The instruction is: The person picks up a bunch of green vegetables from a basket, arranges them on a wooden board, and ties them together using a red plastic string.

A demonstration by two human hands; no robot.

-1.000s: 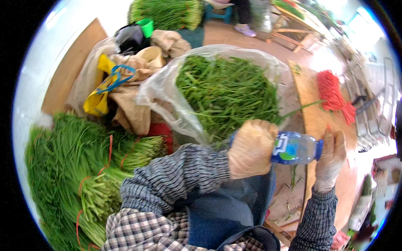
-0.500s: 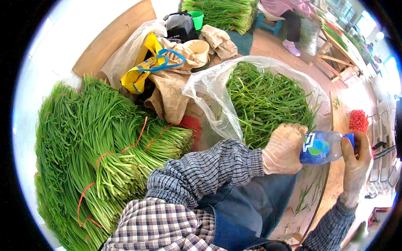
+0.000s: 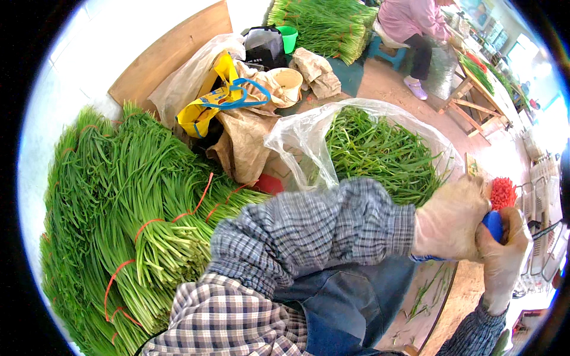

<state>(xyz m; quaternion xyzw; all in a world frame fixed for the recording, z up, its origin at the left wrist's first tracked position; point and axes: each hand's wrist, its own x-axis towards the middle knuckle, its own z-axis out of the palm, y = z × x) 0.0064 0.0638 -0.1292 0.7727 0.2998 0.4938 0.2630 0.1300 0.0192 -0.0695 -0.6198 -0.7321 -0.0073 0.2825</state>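
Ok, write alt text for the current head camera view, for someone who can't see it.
The left hand grips a mostly hidden bottle while the right hand holds its blue cap. Beyond them, loose greens sit in a clear plastic bag; bundled green stalks tied with red bands lie at left.

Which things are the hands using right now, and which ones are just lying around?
In use:
bottle, mostly hidden by the left hand
blue cap, held by the right hand

Lying about:
tied green bundles
clear plastic bag of loose green leaves
yellow bag
red bundle
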